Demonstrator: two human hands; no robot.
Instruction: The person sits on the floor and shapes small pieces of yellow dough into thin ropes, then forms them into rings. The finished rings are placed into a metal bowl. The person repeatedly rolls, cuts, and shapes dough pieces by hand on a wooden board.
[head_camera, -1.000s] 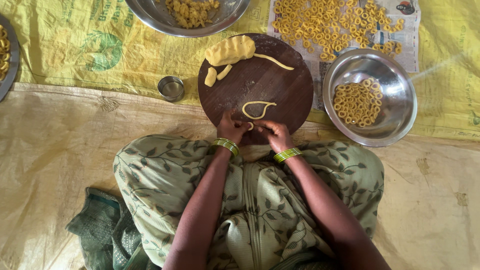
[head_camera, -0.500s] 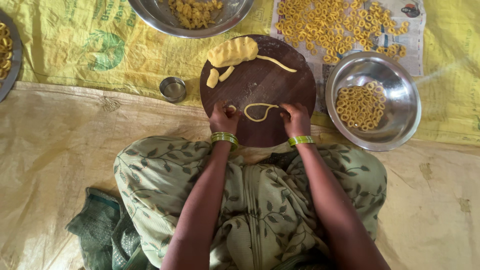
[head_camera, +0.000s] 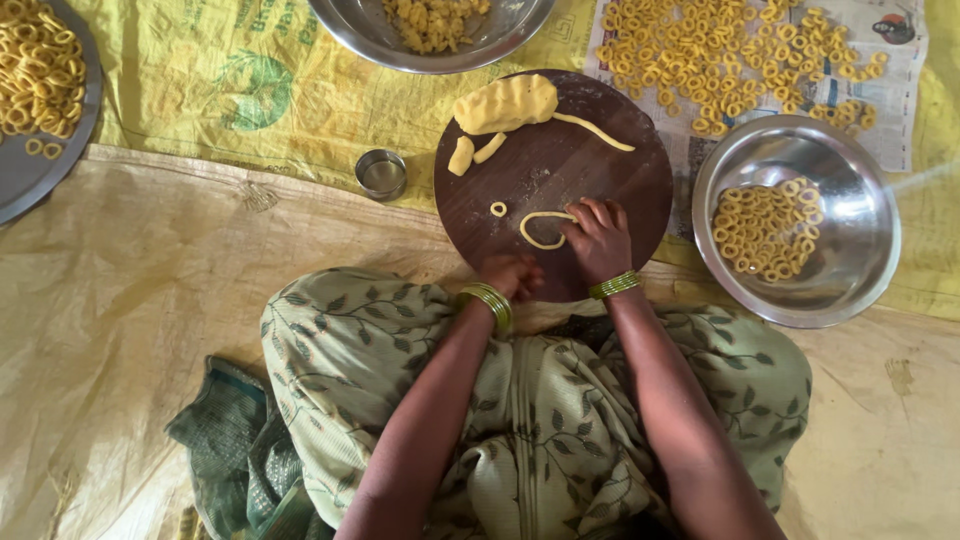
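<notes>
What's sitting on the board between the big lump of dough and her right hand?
In the head view, only bare brown board lies between the dough lump and the right hand. The thin dough rope runs off to one side; the curled strip lies by the fingers.

The person wore a loose pale green garment (head_camera: 540, 400) printed all over with dark leafy vines, its cloth falling in soft folds across the lap. A darker green pleated edge (head_camera: 235, 450) trailed from it at one side. Both forearms were bare. Each wrist carried a stack of thin green bangles: left wrist (head_camera: 488, 303), right wrist (head_camera: 613, 285).
</notes>
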